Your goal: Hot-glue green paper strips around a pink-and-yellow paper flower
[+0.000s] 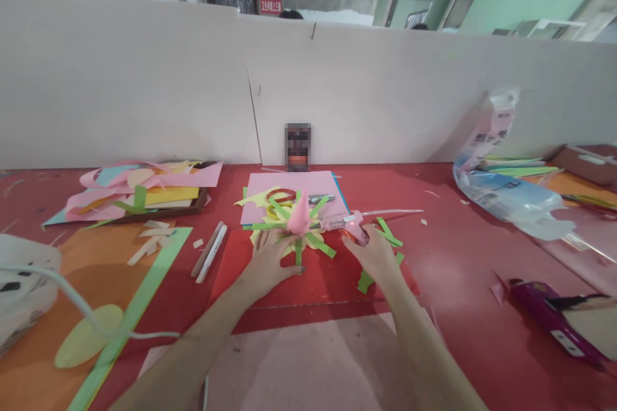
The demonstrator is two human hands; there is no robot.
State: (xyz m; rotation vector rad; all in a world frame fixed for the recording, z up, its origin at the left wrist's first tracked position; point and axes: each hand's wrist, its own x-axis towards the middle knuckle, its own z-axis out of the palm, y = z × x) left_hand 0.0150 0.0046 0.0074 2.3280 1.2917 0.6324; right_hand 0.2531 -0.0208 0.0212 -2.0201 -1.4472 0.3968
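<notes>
My right hand is wrapped round the grip of a pink hot glue gun, a clear glue stick poking out of its back. The gun's nozzle points left, at a paper flower with a pink cone in its middle, green strips spreading out and a yellow scalloped base. Against the flower's near left edge rests my left hand, its fingers stretched and its thumb apart, by a green strip. The flower lies over a red sheet. Whether the nozzle touches it I cannot tell.
Scissors lie on a pink sheet behind the flower. Two markers and a heap of paper scraps are left. Green offcuts lie near my right hand. Rightward are a plastic bag and a purple tool.
</notes>
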